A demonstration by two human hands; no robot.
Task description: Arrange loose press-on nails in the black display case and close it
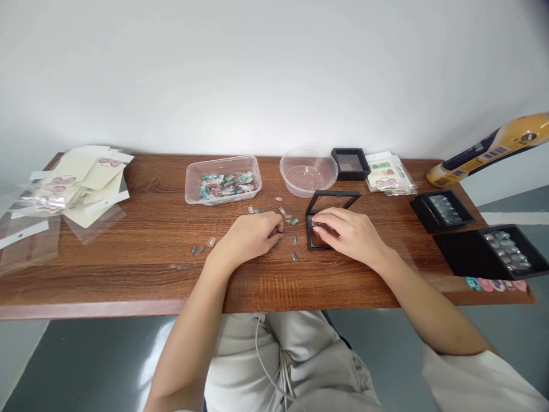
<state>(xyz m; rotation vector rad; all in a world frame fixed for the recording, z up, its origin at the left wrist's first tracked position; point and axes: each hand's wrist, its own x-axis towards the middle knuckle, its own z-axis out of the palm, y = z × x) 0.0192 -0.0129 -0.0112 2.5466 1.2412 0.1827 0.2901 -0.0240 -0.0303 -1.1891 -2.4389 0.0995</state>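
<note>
My left hand (pixel 249 236) rests curled on the wooden tabletop (pixel 128 274), its fingertips pinched together among small scattered press-on nails (pixel 294 240). Whether those fingers hold a piece is hidden. My right hand (pixel 348 232) lies over an open black-framed display box (pixel 311 234), with its fingertips at a pale nail inside the frame. Most of the box's inside is covered by that hand. Behind both hands, a clear plastic tray (pixel 223 180) holds a heap of multicoloured nails.
A round clear plastic bowl (pixel 307 170) and a small black box (pixel 350 163) stand at the back. Stacked nail cards (pixel 388 173) lie beside them. Two black boxes of nails (pixel 491 252) sit at the right, near a yellow bottle (pixel 489 150). Cards and plastic bags (pixel 72 189) spread at the left.
</note>
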